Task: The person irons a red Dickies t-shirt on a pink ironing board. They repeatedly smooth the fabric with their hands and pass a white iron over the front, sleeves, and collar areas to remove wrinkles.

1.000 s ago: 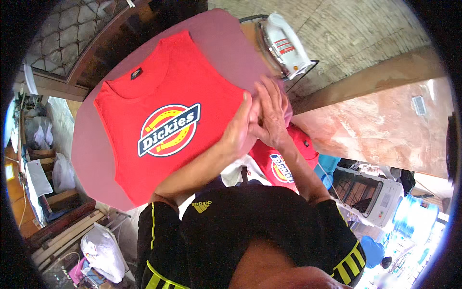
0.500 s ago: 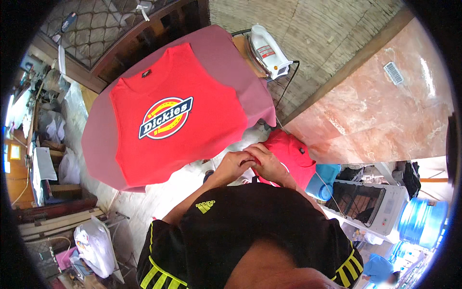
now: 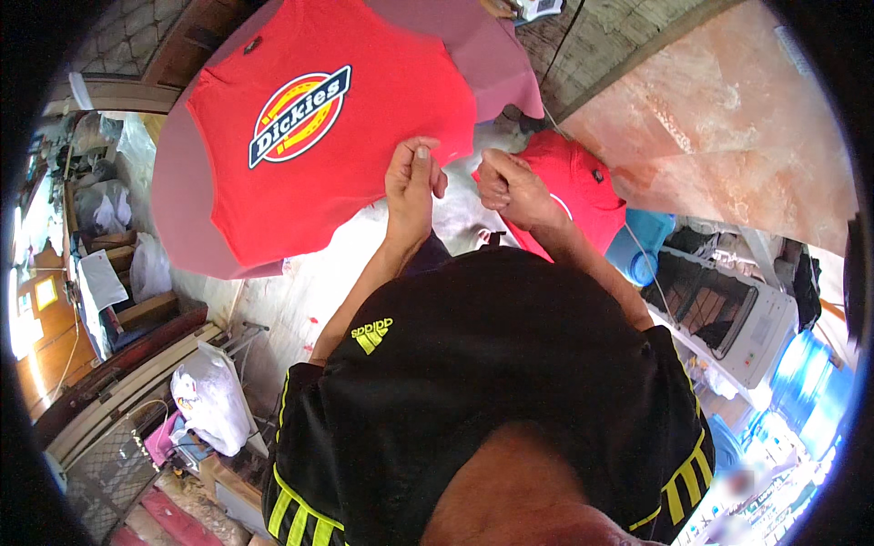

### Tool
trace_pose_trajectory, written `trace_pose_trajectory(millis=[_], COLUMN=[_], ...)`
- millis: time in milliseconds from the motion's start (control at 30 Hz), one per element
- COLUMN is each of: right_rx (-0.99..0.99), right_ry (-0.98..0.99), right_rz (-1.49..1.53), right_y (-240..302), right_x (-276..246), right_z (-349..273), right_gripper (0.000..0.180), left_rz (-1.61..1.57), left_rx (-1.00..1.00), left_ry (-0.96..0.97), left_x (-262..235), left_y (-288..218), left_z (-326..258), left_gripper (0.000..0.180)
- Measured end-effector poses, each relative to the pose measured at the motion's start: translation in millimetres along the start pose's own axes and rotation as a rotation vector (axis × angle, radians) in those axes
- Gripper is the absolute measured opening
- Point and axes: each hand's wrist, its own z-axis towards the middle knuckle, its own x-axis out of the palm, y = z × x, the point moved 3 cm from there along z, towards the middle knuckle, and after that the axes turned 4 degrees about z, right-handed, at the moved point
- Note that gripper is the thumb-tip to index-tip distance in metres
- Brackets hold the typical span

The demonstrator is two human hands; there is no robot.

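A red sleeveless shirt (image 3: 364,182) with a round printed emblem lies spread over the mauve cloth of an ironing board (image 3: 177,200). My left hand (image 3: 414,177) is raised at the shirt's near right edge, thumb and fingers drawn together. Whatever it pinches, if anything, is too small to see. To its right, my right hand (image 3: 514,187) is closed with its fingers curled in, and its contents are hidden. It is just in front of a second red garment (image 3: 583,196), which hangs in folds beside the board. A gap separates the two hands.
An iron (image 3: 539,7) shows partly at the top edge, its cord hanging down. A pink marbled panel (image 3: 692,118) leans at the right. Beyond the second garment are a blue container (image 3: 637,246) and a white-framed appliance (image 3: 719,305). White plastic bags (image 3: 211,400) sit at lower left.
My hands, together in front of me before, have come apart, left hand to the left and right hand to the right. The view has tilted, so the board sits higher and the iron is mostly cut off.
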Motion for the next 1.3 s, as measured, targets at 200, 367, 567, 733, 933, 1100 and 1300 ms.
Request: trace_pose_trajectory(millis=[200, 367, 567, 733, 933, 1100, 1300], right_rx=[-0.009, -0.045, -0.156, -0.398, -0.512, -0.508, -0.499], right_ry=[0.047, -0.005, -0.281, -0.500, -0.515, -0.555, -0.558], right_rz=[0.111, -0.054, -0.316, -0.692, -0.902, -1.025, -1.056], right_y=[0.5, -6.9, -19.7, -20.3, -4.4, 8.8, 4.4], right_x=[21.3, 11.6, -56.7, -86.7, -83.3, -53.3, -63.7], right_z=[0.0, 9.0, 36.2, 86.1, 98.4, 76.5, 70.8], right_gripper=[0.052, 0.042, 0.051, 0.054, 0.018, 0.011, 0.011], left_rz=[-0.170, -0.022, 0.850, 1.435, 1.583, 1.577, 1.579], left_rx=[-0.193, -0.081, 0.459, 0.941, 0.870, 0.674, 0.697], left_ry=[-0.095, 0.108, 0.114, 0.285, 0.561, 0.684, 0.578], left_x=[3.0, -9.1, -30.4, -14.2, -4.0, -5.1, -1.9], left_y=[11.2, 16.3, -35.0, -50.6, -37.7, -43.4, -41.1], left_z=[0.7, 7.8, 96.5, 187.7, 238.7, 249.7, 247.9], left_gripper=[0.015, 0.016, 0.019, 0.033, 0.025, 0.012, 0.011])
